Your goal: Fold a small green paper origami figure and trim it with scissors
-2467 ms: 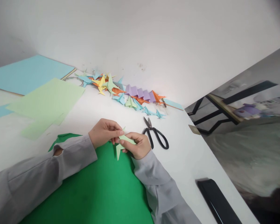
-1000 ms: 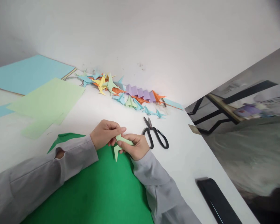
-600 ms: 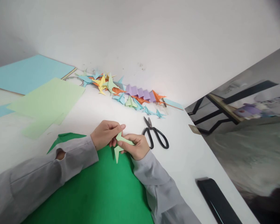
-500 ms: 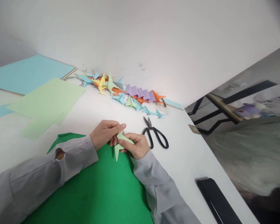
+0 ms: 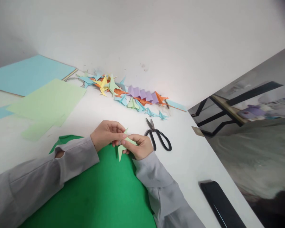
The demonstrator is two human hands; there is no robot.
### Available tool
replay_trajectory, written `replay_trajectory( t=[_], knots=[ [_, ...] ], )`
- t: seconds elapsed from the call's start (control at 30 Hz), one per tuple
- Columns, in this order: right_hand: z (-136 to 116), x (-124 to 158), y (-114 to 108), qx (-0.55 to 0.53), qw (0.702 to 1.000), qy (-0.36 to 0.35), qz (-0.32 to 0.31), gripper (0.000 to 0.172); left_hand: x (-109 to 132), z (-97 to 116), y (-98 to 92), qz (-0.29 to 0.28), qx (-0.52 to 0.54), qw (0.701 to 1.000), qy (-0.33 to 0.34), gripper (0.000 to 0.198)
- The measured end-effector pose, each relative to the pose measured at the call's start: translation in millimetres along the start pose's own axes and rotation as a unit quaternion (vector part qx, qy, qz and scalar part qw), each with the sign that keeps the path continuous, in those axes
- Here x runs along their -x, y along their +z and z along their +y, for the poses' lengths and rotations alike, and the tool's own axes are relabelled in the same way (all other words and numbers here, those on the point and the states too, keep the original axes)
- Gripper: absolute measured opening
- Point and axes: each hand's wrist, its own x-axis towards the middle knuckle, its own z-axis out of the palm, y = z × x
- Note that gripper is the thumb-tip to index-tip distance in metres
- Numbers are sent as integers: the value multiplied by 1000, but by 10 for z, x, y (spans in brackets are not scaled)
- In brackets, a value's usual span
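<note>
A small light green folded paper figure [image 5: 122, 148] with pointed tips is pinched between both of my hands, just above the far edge of a dark green sheet [image 5: 102, 196]. My left hand [image 5: 105, 134] grips its upper part with fingers closed. My right hand [image 5: 139, 147] holds the figure's right side between thumb and fingers. Both arms wear grey sleeves.
Black scissors [image 5: 158, 139] lie right of my hands. A row of coloured folded paper figures [image 5: 128, 96] runs along the wall. Light green sheets [image 5: 48, 103] and a light blue sheet [image 5: 26, 74] lie at the left. A black flat object [image 5: 219, 204] sits near the table's right edge.
My left fingers have shifted over the figure's top and closed on it; the figure has turned slightly, a tip now pointing up. Hands stay in the same place.
</note>
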Motion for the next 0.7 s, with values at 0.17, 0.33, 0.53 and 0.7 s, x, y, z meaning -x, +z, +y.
replay_trajectory(
  t=[0.17, 0.33, 0.53, 0.7],
  knots=[
    [-18, 2, 9, 7, 1000, 11, 15, 19, 7, 7, 10, -1, -4, 1000, 0, 32],
    [-21, 7, 30, 14, 1000, 6, 23, 17, 19, 37, 28, 15, -20, 1000, -10, 31],
    [0, 26, 34, 43, 999, -6, 23, 16, 20, 56, 43, 21, -10, 1000, -1, 23],
    [-26, 48, 19, 31, 999, -43, 4, 17, 24, 23, 28, -15, -5, 1000, -3, 24]
  ],
)
